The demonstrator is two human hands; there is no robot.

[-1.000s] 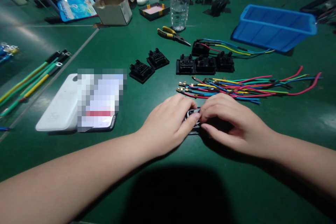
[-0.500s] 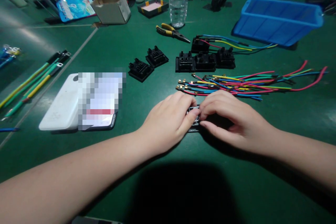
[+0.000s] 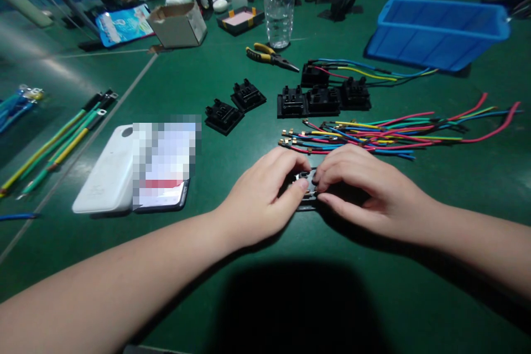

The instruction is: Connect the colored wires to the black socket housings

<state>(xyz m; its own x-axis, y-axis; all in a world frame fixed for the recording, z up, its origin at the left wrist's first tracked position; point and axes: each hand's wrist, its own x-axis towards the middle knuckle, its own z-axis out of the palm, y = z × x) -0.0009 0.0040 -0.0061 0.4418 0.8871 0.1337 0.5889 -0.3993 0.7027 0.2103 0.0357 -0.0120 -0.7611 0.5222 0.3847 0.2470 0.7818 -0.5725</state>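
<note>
A black plastic module [image 3: 307, 207] with small metal contacts lies on the green table between my hands, mostly covered by the fingers. My left hand [image 3: 257, 196] is closed on its left side, thumb on top and index finger behind. At its right side is my right hand [image 3: 373, 191], fingers curled and thumb and fingertips pressed against the module. Just beyond the hands lies a bundle of coloured wires [image 3: 365, 134] with brass terminals at the left ends. Further back sit similar black modules [image 3: 291, 104], and one module [image 3: 314, 74] has wires attached.
Yellow-black pliers [image 3: 271, 58] and a water bottle [image 3: 279, 16] stand beyond the modules. A blue bin [image 3: 440, 38] is back right. To the left are a white power bank [image 3: 105, 171], a phone [image 3: 182, 202] and green-yellow cables [image 3: 66, 135]. Two people work across the table.
My left thumb has slid slightly down and left, showing more of the module. The right hand stays nearly the same. The view has tilted a little.
</note>
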